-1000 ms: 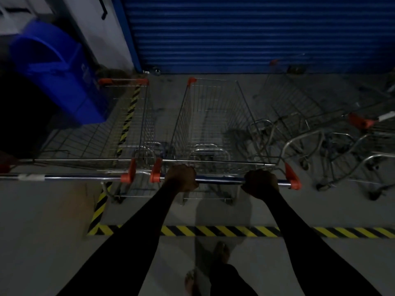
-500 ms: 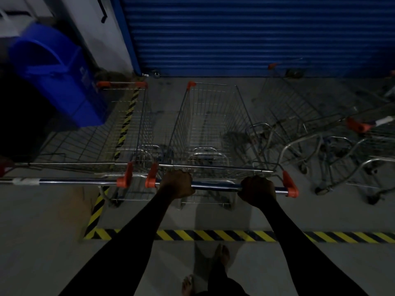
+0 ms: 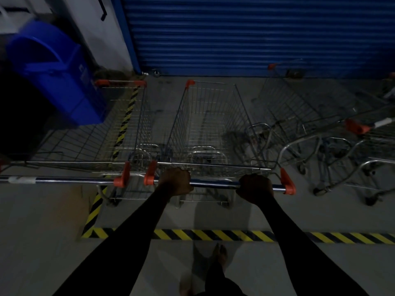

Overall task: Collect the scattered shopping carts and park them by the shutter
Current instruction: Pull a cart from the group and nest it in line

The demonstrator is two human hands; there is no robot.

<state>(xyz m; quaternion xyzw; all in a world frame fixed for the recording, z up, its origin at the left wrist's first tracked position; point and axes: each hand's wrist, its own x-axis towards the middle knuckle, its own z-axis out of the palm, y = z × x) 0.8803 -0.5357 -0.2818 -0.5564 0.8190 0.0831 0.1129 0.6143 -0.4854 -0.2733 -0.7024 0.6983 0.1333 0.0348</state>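
Note:
A wire shopping cart with orange corners stands in front of me, its nose pointing at the blue shutter. My left hand and my right hand both grip its chrome handle bar. A second cart is parked close on its left, handle bar level with mine. Further carts stand at an angle on the right, near the shutter.
A blue plastic bin stands at the left beside the second cart. Yellow-black hazard tape crosses the floor behind the carts and runs up the left side. My feet show below on grey concrete.
The handle bar and both hands have come a little nearer to me and lower in view; the hazard tape lies slightly further down. Both grips are unchanged.

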